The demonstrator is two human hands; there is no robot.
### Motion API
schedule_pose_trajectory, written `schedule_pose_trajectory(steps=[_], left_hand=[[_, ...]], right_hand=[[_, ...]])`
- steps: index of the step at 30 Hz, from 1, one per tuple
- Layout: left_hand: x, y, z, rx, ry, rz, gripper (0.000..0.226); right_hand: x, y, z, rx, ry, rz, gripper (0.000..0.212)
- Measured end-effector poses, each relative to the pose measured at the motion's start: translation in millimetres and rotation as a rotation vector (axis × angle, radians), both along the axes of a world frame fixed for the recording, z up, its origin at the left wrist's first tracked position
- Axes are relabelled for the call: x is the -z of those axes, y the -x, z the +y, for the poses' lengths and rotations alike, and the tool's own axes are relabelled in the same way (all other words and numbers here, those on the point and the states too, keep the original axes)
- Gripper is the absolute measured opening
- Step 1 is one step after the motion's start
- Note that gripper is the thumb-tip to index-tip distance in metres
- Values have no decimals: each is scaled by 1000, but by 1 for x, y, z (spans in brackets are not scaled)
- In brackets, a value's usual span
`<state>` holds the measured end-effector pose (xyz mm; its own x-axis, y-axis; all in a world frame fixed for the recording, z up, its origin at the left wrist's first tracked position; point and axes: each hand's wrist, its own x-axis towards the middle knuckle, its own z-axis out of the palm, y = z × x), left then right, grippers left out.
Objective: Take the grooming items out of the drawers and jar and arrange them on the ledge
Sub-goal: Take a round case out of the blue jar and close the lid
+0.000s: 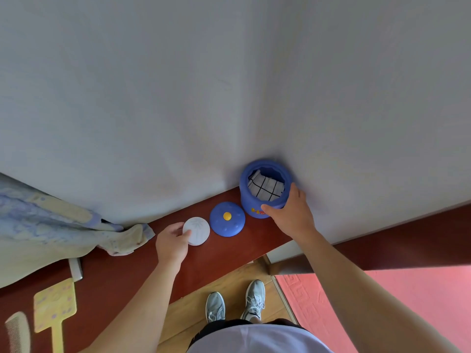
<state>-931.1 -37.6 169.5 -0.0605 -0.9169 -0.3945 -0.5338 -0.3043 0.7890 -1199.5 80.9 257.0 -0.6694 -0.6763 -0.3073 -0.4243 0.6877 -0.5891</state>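
A blue jar [265,188] stands open on the dark red ledge [229,250] against the wall, with a white cloth with black grid lines inside it. My right hand [288,212] grips the jar's near right side. The jar's blue lid [227,219] with a yellow knob lies on the ledge just left of it. Left of the lid lies a round white disc [197,231], and my left hand [172,244] holds its left edge with thumb and fingers.
A pale blue and cream cloth [63,225] is heaped on the ledge at the left. A yellow square paddle [54,305] and a cream comb [17,332] lie at the lower left. Below are a wooden floor, my grey shoes [234,304] and a pink mat [382,301].
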Motion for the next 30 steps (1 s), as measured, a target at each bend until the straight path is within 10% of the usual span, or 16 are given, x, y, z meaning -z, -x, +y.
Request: schedule_pose_trajectory(steps=[30], left_hand=[[13,4,-8,131,123,-160,23]], right_hand=[[4,1,1,16,35,-21,107]])
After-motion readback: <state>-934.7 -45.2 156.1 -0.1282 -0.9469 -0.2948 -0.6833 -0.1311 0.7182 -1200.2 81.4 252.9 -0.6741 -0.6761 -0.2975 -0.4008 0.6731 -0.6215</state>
